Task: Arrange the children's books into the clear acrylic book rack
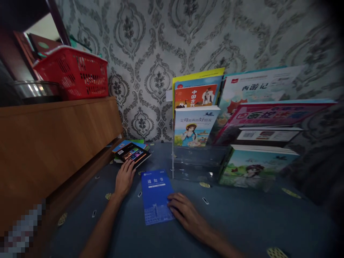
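Observation:
My left hand [125,181] reaches to a small stack of books at the back left. Its outstretched fingers rest on the near edge of the top one, a black book [135,153] with colourful pictures. The thumb is hard to make out, and I see no grip around the book. In front of me a blue booklet [157,190] with white Chinese characters lies flat on the dark table cover. My right hand [188,216] is at its right edge, fingers extended and lightly spread, the fingertips touching the cover.
A clear tiered book stand [197,163] at the right holds several upright books, including a green illustrated one [252,166]. On the left, a wooden cabinet [80,132] bears a red plastic basket [77,73] and a metal bowl [36,89]. Patterned wallpaper [158,75] closes the back.

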A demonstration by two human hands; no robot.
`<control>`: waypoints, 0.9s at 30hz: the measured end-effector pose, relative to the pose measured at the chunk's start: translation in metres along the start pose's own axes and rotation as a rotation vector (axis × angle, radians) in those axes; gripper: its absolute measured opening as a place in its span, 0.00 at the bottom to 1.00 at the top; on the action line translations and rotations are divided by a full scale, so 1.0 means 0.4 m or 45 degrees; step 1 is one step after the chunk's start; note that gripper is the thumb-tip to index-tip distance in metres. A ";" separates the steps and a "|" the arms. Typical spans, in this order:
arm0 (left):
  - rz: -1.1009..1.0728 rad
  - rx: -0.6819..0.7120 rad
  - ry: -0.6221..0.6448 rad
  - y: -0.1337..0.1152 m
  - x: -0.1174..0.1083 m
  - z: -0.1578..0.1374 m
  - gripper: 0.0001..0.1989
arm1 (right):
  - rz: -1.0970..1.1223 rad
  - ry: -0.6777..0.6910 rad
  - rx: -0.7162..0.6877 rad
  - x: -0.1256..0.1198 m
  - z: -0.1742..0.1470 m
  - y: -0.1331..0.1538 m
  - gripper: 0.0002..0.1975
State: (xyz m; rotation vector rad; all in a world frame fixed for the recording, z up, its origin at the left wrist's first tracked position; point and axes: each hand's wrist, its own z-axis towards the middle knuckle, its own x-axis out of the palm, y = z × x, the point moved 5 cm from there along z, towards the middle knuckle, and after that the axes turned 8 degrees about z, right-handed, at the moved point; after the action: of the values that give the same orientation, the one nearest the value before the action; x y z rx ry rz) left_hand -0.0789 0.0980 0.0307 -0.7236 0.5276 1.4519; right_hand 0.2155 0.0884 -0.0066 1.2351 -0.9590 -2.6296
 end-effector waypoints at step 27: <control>-1.770 -1.155 0.377 -0.038 0.024 -0.105 0.26 | 0.090 0.012 0.132 -0.006 0.008 0.001 0.15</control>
State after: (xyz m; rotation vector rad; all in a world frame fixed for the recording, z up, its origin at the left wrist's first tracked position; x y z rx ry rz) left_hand -0.0587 0.0748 -0.0032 -1.5853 -0.4797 0.1643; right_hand 0.2148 0.0905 -0.0031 1.2090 -1.1287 -2.5476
